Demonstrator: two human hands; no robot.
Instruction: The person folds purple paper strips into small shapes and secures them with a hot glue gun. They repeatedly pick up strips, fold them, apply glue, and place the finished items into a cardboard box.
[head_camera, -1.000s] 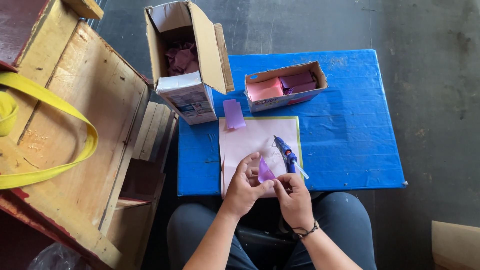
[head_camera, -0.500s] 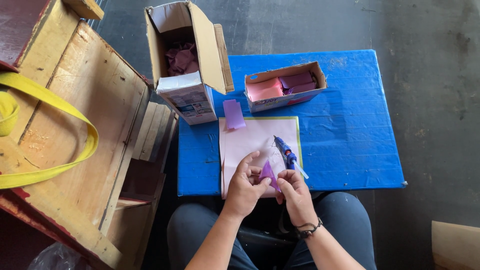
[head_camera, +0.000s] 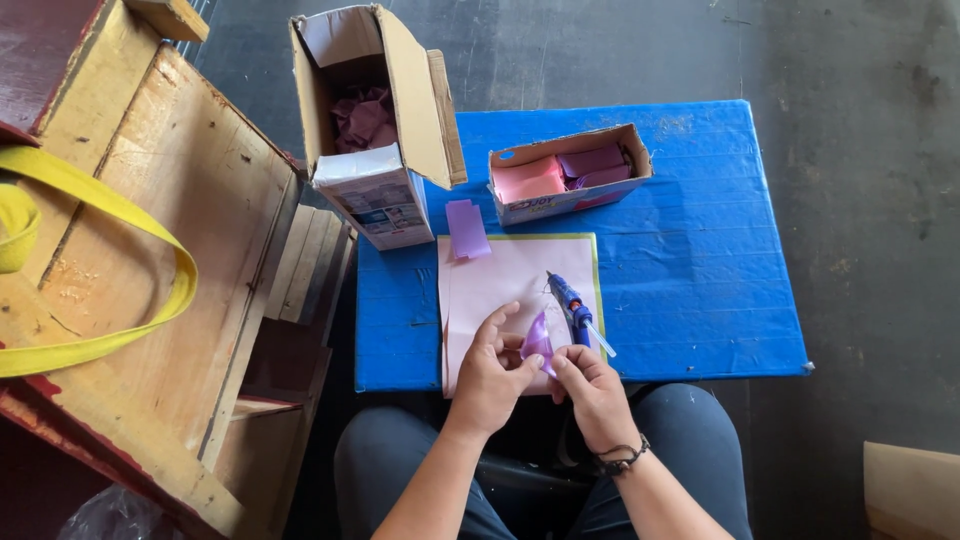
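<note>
Both hands pinch now: left hand (head_camera: 490, 375) and right hand (head_camera: 592, 385) have closed their fingers on the small purple folded paper piece (head_camera: 537, 342), drawn nearer, over the pink sheet (head_camera: 500, 280); blue glue gun (head_camera: 572, 305) lies at one o'clock.

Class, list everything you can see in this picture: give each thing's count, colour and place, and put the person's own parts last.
Table: one, blue, centre.
Mat: one, pale pink, near table edge.
Glue gun: one, blue, on mat.
Tall carton: one, brown, open, table's left corner.
Low box: one, brown, pink and purple pieces inside.
Loose strip: one, purple, mat's top edge.
Wooden crate: one, left.
Strap: one, yellow, on crate.
Folded piece: one, purple, held by both hands.
Left hand, right hand: two, over mat's near edge.
</note>
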